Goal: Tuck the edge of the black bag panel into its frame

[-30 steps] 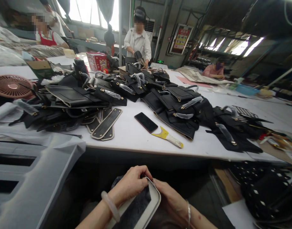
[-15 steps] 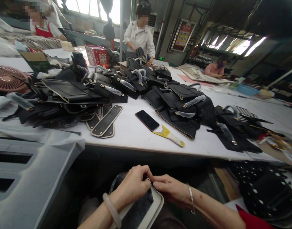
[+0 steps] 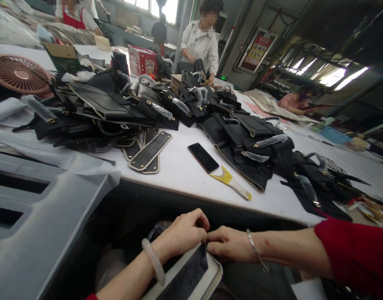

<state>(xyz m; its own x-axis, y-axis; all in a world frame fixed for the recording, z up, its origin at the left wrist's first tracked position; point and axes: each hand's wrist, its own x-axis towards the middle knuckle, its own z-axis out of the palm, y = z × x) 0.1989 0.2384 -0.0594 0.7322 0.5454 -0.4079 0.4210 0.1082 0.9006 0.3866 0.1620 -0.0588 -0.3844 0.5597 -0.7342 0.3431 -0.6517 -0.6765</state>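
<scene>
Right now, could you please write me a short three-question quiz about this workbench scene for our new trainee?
1. True or false: both hands are on the cream-edged dark panel in the lap.
2. Which lies right beside the phone on the table? A) a yellow-headed scraper B) a red box C) a fan
3. What does the left hand wear at the wrist?

Key:
1. True: the left hand and the right hand pinch the panel's upper edge, fingertips meeting.
2. A: the scraper lies just right of the phone.
3. A pale bangle.
</scene>
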